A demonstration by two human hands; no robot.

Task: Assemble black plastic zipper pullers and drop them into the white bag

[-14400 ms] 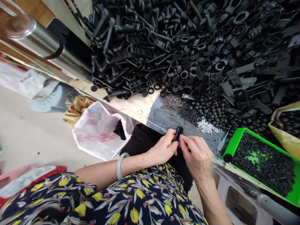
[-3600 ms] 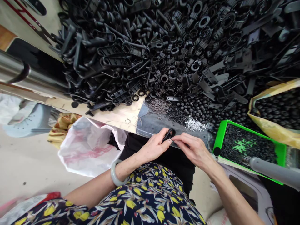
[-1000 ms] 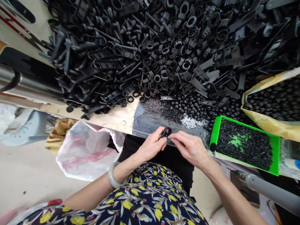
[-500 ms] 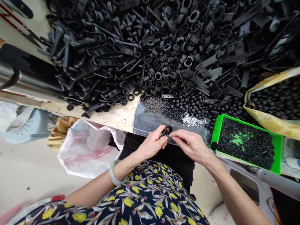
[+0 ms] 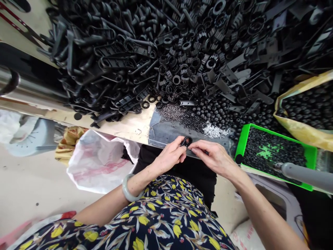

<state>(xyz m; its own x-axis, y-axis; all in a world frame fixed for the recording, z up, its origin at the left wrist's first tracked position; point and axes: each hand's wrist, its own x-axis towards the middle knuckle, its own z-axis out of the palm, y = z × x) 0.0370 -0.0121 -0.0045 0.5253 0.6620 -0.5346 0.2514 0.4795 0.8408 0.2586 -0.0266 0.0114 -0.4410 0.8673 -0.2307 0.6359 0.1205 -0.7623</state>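
My left hand, closed, holds a small black plastic part with a ring-shaped end over the table's front edge. Thumb and fingers of my right hand are pinched together close against the part's right side. Whatever lies between those fingertips is too small to make out. Just beyond my hands, a dark grey mat bears a heap of tiny brown-grey pieces and a pile of short silvery pins. Round black beads lie behind the pins.
A large heap of black plastic parts covers the table's back. At right are a green tray of small black pieces, a yellow bag of black balls and a grey cylindrical object. A white plastic bag hangs open at left.
My hands stay together at the black part, with only slight finger movement. At right, the grey cylindrical object now appears higher, overlapping the green tray. The view has shifted slightly.
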